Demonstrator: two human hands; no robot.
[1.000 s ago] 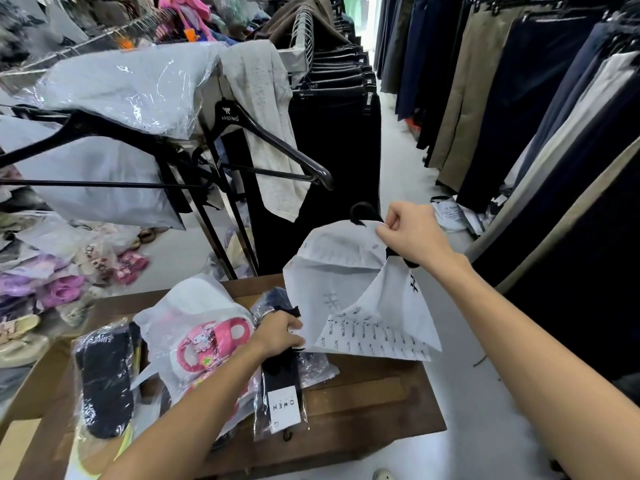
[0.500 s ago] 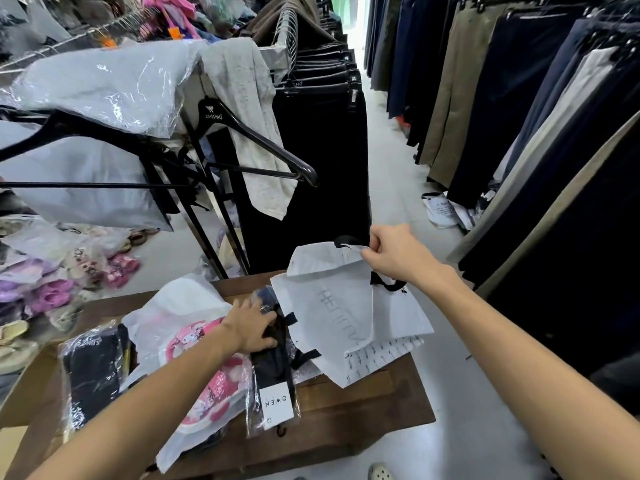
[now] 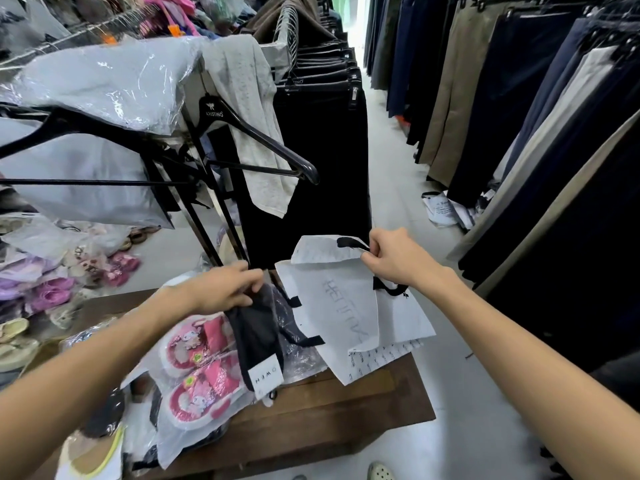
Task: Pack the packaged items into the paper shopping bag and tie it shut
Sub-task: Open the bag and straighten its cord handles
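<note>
A white paper shopping bag with black ribbon handles lies tilted over the far right part of the wooden table. My right hand pinches its top edge by a handle. My left hand grips the top of a clear packet of black socks with a white OWEN label, lifted off the pile just left of the bag. A clear packet of pink children's sandals lies under and left of the socks. Another dark packet sits at the table's near left.
A rack with black hangers and plastic-wrapped garments stands behind the table. Black trousers hang straight ahead, more clothes along the right. Bagged shoes lie on the floor at left. Papers lie in the aisle.
My left hand has raised the sock packet's top end off the pile toward the bag. My right hand has lowered the bag's top edge slightly, and the bag has sagged onto the table.
</note>
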